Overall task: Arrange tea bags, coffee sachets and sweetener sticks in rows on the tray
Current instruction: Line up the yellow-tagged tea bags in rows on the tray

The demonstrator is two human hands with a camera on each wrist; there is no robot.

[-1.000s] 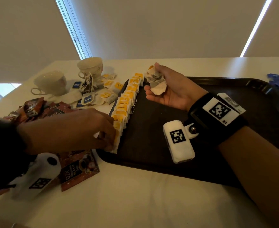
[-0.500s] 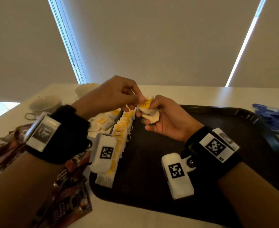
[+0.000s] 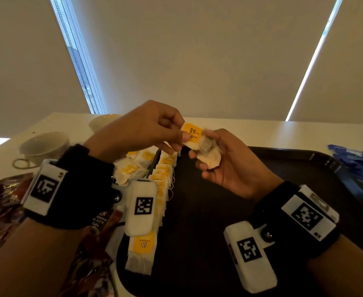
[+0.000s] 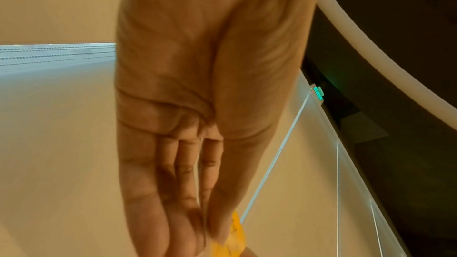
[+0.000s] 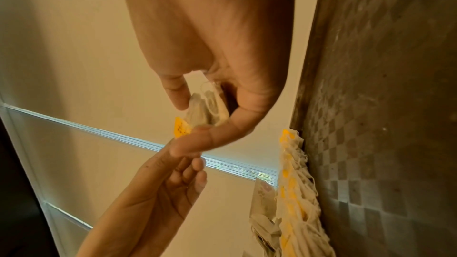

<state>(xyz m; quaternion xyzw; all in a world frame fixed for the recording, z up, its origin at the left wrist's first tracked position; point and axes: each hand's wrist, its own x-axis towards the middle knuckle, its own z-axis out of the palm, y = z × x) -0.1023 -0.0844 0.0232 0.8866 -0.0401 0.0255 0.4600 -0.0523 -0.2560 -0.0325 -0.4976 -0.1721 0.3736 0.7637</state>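
We've got the left hand (image 3: pixel 146 129) pinching the yellow tag (image 3: pixel 192 132) of one tea bag (image 3: pixel 194 140) between thumb and fingertips, while the right hand (image 3: pixel 223 161) cups a small bunch of tea bags (image 3: pixel 208 156) with fingers curled round it, both held up above the tray's (image 3: pixel 262 155) far left corner. The row of tea bags (image 3: pixel 162 183) already runs along the tray's left edge, the nearest bag lying flat at the near left corner. Main risk as we see it: the strings in the bunch look tangled, so pulling by the tag could drag a second bag out or tear the tag off its thread. A loose bag dropping from this height could land on the row and knock it out of line. The left wrist camera hangs right over the row too — lowering the hand carelessly could sweep bags off the edge. Coffee sachets (image 3: pixel 95 236) sit on the table off the tray's left edge, and the blue packets (image 3: pixel 356 166) off its right edge; none laid out yet. Versus a second ago: the left hand was down at the near end of the row, the right hand held the bunch alone; half a second ago the hands had just met — now the tag is drawn further clear of the bunch.
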